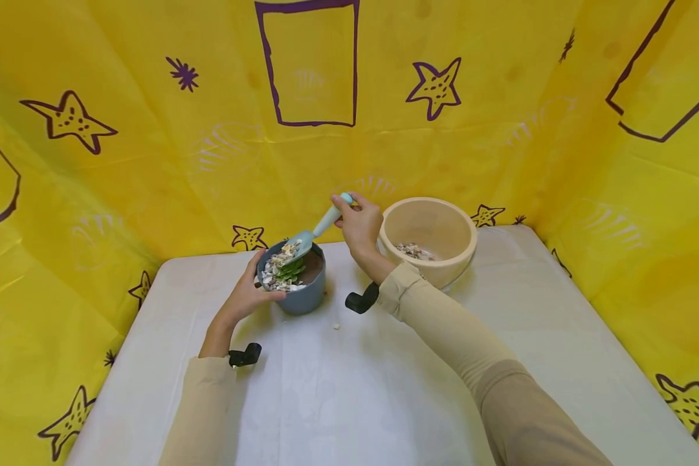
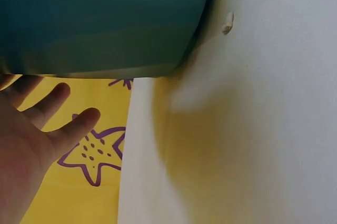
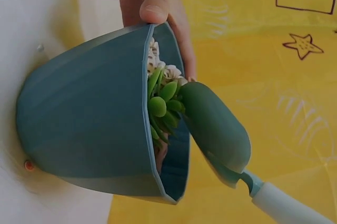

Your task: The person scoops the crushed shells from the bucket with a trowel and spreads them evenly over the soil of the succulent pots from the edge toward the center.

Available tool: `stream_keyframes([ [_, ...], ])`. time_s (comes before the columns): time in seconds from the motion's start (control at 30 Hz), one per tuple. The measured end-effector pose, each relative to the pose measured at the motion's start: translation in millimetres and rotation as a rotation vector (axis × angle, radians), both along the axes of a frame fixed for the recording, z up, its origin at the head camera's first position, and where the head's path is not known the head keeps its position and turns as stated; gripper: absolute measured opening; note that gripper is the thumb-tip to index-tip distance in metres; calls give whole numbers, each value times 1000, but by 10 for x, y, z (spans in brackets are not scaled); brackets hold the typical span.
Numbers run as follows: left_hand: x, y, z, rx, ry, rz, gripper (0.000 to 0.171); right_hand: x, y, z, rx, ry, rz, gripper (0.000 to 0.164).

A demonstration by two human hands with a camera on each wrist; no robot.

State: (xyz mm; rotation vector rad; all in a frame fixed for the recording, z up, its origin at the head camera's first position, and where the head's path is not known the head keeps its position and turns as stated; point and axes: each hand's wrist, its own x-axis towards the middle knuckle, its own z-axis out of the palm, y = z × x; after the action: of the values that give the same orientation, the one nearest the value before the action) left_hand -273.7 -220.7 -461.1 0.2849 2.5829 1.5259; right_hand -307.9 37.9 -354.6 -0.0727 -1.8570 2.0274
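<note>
A blue-grey flower pot (image 1: 303, 299) stands on the table, holding a green succulent (image 1: 291, 270), brown soil and pale gravel (image 1: 275, 266). My left hand (image 1: 248, 296) grips the pot's left side. Its thumb (image 3: 156, 11) lies at the rim, while some lower fingers (image 2: 73, 129) are spread beside the pot. My right hand (image 1: 361, 225) holds a light blue trowel (image 1: 326, 222) by its handle. Tilted down, the trowel's scoop (image 3: 218, 126) is over the pot's opening, close to the succulent, with pale gravel at its tip in the head view.
To the right of the pot stands a cream bowl (image 1: 463, 259) with some gravel (image 1: 413, 251) at its bottom. One small pale stone (image 1: 336, 327) lies on the white tabletop (image 1: 326, 401). Yellow patterned cloth (image 1: 384, 155) hangs behind and at both sides.
</note>
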Motion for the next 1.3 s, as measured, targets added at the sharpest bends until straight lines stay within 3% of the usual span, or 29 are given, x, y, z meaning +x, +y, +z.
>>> stream_keyframes([
  [0.33,-21,-11,4,36,-24,-31,115,-8,-3,-6,-10,-7,-6,27],
  [0.4,37,34,83,50,-35,-24,113,-10,-4,-8,-10,-14,-10,29],
  [0.5,67,60,83,59,-31,-9,112,-11,-4,-9,-12,-17,-16,31],
  [0.57,84,75,72,49,-30,4,113,-5,-11,-5,-7,-8,-20,30],
  [0.63,71,67,-18,43,-22,28,115,4,-19,-1,3,10,-18,27],
  [0.8,138,123,-35,36,-16,79,117,21,-40,14,25,46,-24,26],
  [0.93,163,155,-35,22,-4,84,118,16,-31,11,38,63,-31,25],
  [1.3,85,124,-46,19,-19,42,122,22,-23,28,110,98,-35,24],
])
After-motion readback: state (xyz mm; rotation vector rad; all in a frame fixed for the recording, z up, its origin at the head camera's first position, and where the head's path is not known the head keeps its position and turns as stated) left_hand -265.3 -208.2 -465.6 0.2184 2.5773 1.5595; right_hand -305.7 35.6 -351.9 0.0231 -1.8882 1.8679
